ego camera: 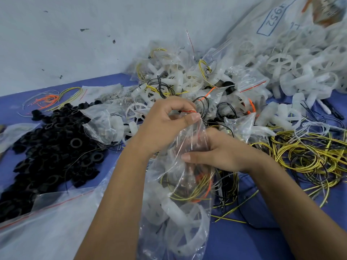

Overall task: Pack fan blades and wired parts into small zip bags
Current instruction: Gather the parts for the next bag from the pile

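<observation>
A blue table (262,212) against a white wall (75,34) is heaped with parts. Between the 2 hands hangs a clear zip bag (180,203) holding white fan blades and yellow wires. The left hand (165,126) pinches its red-striped top edge; the right hand (223,152) grips the bag's side just below.

A glossy, crinkled clear plastic zip bag (187,147) is seen above translucent white plastic fan blades (187,218), matt black plastic rings (56,147), yellow insulated wires (309,152) and a smooth blue tabletop (262,212).
</observation>
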The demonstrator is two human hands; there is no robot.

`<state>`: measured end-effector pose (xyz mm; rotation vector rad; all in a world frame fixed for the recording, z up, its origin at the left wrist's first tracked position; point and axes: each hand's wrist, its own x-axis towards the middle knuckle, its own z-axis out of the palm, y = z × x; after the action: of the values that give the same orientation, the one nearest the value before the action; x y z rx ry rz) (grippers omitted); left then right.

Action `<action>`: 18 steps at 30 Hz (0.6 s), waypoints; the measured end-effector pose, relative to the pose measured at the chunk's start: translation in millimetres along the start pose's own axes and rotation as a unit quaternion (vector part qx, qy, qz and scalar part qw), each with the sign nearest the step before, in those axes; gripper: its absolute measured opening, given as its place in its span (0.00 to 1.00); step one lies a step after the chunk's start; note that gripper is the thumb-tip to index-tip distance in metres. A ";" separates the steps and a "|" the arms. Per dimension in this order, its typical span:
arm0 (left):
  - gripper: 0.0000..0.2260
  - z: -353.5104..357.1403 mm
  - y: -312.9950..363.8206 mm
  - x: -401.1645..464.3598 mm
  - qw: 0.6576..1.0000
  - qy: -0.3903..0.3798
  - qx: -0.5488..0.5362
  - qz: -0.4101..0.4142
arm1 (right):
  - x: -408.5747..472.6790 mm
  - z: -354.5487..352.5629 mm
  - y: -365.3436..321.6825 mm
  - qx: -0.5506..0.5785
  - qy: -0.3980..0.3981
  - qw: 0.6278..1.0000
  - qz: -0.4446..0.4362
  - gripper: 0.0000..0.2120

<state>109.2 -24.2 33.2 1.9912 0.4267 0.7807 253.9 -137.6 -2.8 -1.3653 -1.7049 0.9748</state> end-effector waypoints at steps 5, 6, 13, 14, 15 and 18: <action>0.03 0.2 -4.0 -0.8 1.000 -0.013 0.000 -0.016 | 4.2 9.4 1.0 -0.019 0.021 1.000 0.001 0.16; 0.03 0.3 -5.2 -0.8 1.000 -0.014 0.002 -0.018 | 4.2 9.1 0.9 -0.013 0.018 1.000 0.004 0.16; 0.05 -0.2 -8.2 -0.2 1.000 -0.015 -0.003 -0.016 | 6.0 10.2 1.8 0.005 -0.004 1.000 0.030 0.14; 0.05 -0.7 -7.8 -0.1 1.000 -0.010 -0.004 -0.015 | 6.1 12.0 0.6 0.012 0.012 1.000 0.026 0.14; 0.05 -1.7 -7.0 -0.1 1.000 -0.004 -0.004 -0.010 | 6.3 12.9 -0.1 0.013 0.032 0.999 0.019 0.14; 0.06 -5.3 -4.3 -0.1 1.000 0.008 -0.012 0.013 | 6.6 11.7 2.5 0.017 0.085 0.996 -0.010 0.14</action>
<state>105.7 -18.7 31.5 1.9715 0.4007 0.8153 243.5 -132.1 -9.7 -1.3669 -1.5651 0.8483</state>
